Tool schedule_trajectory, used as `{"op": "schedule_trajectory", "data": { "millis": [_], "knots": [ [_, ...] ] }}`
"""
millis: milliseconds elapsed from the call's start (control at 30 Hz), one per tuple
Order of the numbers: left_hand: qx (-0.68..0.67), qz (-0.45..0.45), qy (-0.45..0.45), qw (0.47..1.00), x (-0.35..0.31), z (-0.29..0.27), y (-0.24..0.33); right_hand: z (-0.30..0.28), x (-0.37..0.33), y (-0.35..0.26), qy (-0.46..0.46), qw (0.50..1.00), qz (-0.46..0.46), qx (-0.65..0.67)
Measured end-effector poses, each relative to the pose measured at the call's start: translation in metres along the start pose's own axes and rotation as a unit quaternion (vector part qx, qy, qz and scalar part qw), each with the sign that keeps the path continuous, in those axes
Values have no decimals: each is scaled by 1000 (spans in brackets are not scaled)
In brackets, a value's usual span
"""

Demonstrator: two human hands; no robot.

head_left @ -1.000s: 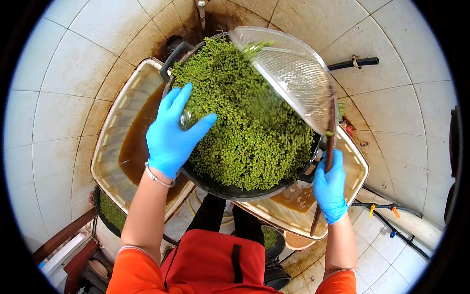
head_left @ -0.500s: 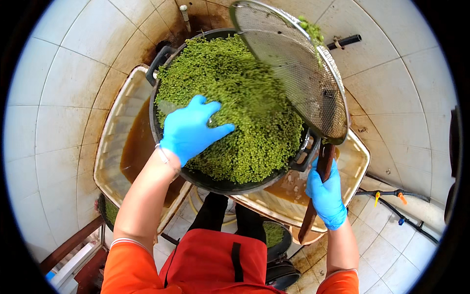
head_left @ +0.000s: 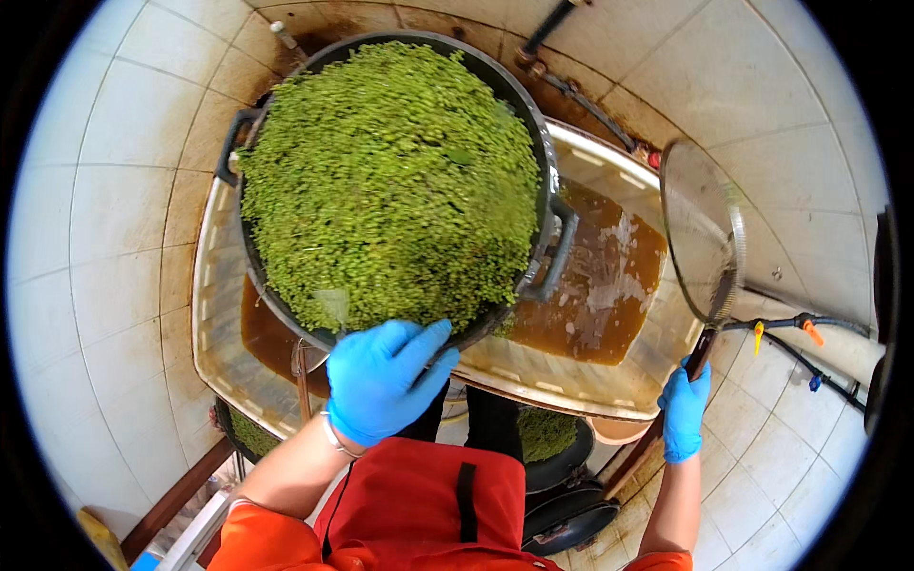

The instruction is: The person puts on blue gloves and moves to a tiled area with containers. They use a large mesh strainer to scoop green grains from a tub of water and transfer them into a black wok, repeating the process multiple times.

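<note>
A dark round tub [head_left: 545, 143] with side handles is heaped with small round green berries [head_left: 390, 181]. My left hand [head_left: 381, 381], in a blue glove, lies at the tub's near rim with its fingers stretched out, touching the rim or the berries' edge. A pale flat piece [head_left: 332, 306] lies on the berries just beyond it. My right hand [head_left: 683, 409], also in a blue glove, is wrapped around the wooden handle of a large round mesh strainer [head_left: 705, 233]. That strainer is held upright, off to the right of the tub, and its mesh looks bare.
The tub sits over a long white trough [head_left: 595, 395] holding brown liquid [head_left: 590, 285]. Below are more dark pans of green berries [head_left: 545, 434] and a stack of black pans [head_left: 571, 523]. Pipes with coloured valves [head_left: 811, 332] run along the tiled wall at right.
The strainer has swung from above the tub out to the right. My left hand has drawn back from over the berries to the near rim. The tub sits further left in view.
</note>
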State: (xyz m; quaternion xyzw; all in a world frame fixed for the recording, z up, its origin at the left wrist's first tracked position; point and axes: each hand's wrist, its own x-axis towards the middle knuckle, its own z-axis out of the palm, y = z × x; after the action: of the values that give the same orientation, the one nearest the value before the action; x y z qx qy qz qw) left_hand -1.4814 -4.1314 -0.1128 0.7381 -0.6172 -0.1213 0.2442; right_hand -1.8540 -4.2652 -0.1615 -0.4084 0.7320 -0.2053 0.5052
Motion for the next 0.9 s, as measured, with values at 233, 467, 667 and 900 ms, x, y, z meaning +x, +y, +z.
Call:
{"op": "schedule_trajectory", "data": {
  "millis": [233,467,667,900],
  "knots": [
    [70,-55,-76,993,-31,94,-14,-31,168,186,106,910,23,-399],
    [132,-51,-122,982,-52,113,-33,-7,277,332,-178,886,214,-371],
    [166,-64,-135,975,-88,101,-48,40,220,333,18,848,480,223],
    [315,-120,-269,902,-157,68,-75,67,223,362,-173,730,510,421]
  ]
}}
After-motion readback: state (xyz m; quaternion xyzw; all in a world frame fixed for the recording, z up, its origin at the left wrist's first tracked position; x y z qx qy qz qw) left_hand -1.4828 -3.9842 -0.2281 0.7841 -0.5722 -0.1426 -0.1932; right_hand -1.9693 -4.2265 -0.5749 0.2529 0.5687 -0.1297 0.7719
